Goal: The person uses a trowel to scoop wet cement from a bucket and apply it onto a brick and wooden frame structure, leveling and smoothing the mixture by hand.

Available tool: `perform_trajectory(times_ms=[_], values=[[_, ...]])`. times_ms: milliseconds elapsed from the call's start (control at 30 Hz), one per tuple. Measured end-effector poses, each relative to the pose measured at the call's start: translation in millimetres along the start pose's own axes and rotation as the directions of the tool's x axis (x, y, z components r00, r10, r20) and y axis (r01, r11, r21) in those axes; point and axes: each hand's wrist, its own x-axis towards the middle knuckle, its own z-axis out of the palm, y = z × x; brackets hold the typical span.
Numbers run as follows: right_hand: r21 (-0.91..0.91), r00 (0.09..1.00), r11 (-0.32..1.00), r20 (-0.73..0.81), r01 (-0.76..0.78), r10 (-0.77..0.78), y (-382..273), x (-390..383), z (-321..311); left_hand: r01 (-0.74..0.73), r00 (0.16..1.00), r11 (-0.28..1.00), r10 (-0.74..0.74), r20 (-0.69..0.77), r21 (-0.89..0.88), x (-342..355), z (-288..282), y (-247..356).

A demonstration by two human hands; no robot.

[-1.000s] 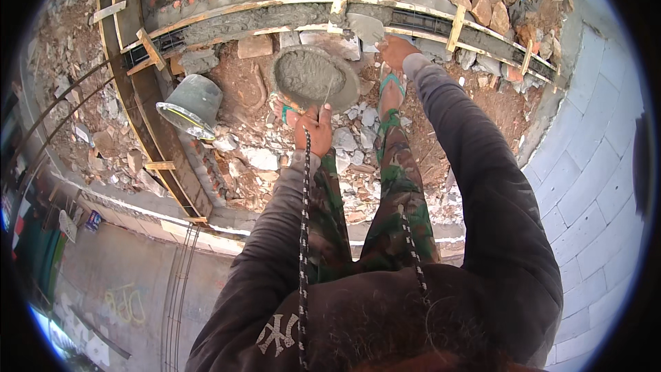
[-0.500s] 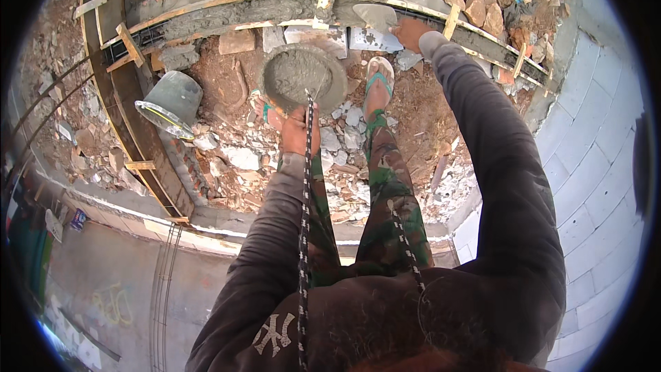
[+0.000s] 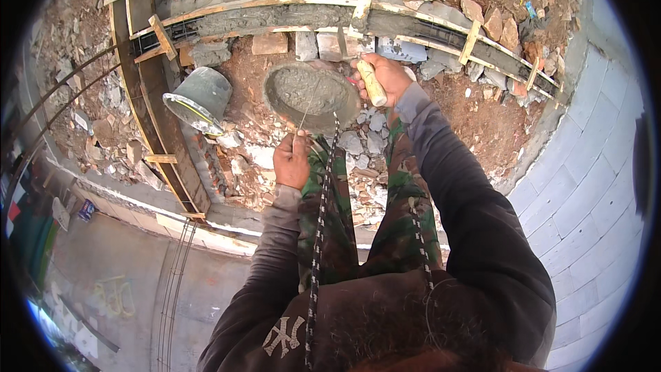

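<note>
My right hand (image 3: pixel 390 83) is closed round the pale wooden handle (image 3: pixel 372 81) of a trowel. Its blade (image 3: pixel 342 41) appears nearly edge-on, between the basin and the formwork. A round basin (image 3: pixel 348 109) of wet grey mortar (image 3: pixel 308 89) rests on the ground before me. At the basin's near side my left hand (image 3: pixel 292 160) is closed, its fingertips pinching a thin wire-like strand (image 3: pixel 311 105) that stretches over the mortar. Where the strand's far end attaches cannot be made out. Beyond lies a long timber formwork trench (image 3: pixel 275 16), partly filled with mortar over steel bars.
A grey bucket (image 3: pixel 205 96) lies tipped on its side at left. Another board formwork (image 3: pixel 157 114) runs toward me beside it. Wooden cross-pieces (image 3: pixel 471 42) span the trench. Rubble (image 3: pixel 351 143) covers the ground near my legs, and a grey block wall (image 3: pixel 585 145) stands at right.
My right hand has drawn the trowel back from the trench toward me, turning the blade edge-on. My left hand has moved down from the basin's rim. The view has shifted slightly.
</note>
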Motion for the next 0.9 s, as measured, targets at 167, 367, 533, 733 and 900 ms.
perform_trajectory(times_ms=[167,367,533,733,900], values=[[0.425,0.952,0.877,-0.286,0.227,-0.108,6.6,121.3,85.7,-0.020,0.987,0.998,0.030,-0.160,0.066,-39.2,-85.5,-10.1],[0.741,0.940,0.585,-0.318,0.330,-0.127,16.7,237.9,232.3,-0.026,0.938,0.976,0.099,-0.331,0.218,-31.5,-188.5,-67.7],[0.520,0.939,0.801,-0.310,0.299,-0.149,68.3,264.3,308.6,0.052,0.837,0.976,-0.157,-0.525,-0.209,-27.6,-265.8,-95.3],[-0.992,0.803,0.126,-0.081,-0.008,-0.590,94.6,282.5,364.0,0.106,0.773,0.934,-0.292,-0.563,-0.340,-51.8,-348.4,-147.0],[-0.925,0.791,-0.379,0.212,-0.027,-0.574,108.0,373.3,463.7,0.193,0.754,0.918,-0.364,-0.546,-0.345,-57.0,-383.4,-164.4]])
